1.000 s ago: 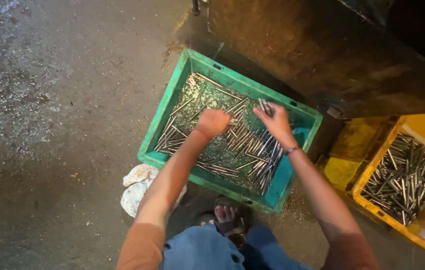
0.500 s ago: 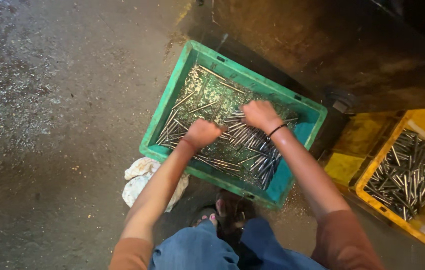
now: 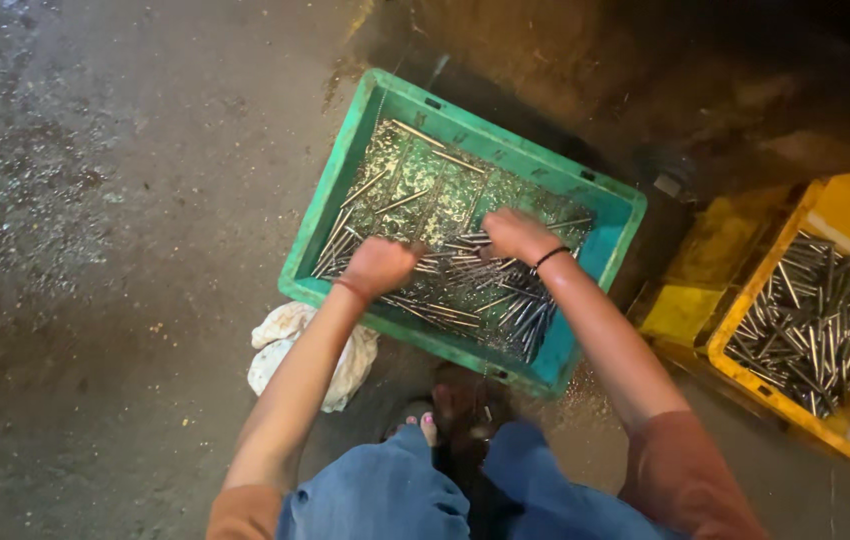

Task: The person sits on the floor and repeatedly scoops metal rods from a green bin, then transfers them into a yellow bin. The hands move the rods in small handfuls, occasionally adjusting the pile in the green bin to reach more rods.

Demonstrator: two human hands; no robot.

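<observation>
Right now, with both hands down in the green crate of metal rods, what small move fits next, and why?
Probably draw both hands together. The left hand and right hand rest apart on the metal rods, which lie heaped in the near half of the green crate, its far half almost bare.

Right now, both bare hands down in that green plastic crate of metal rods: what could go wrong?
1. The left hand and right hand are bare among the thin metal rods; rod ends could likely scratch or jab skin.
2. The green plastic crate sits by the sandalled toes; a spilled rod could hit them.
</observation>
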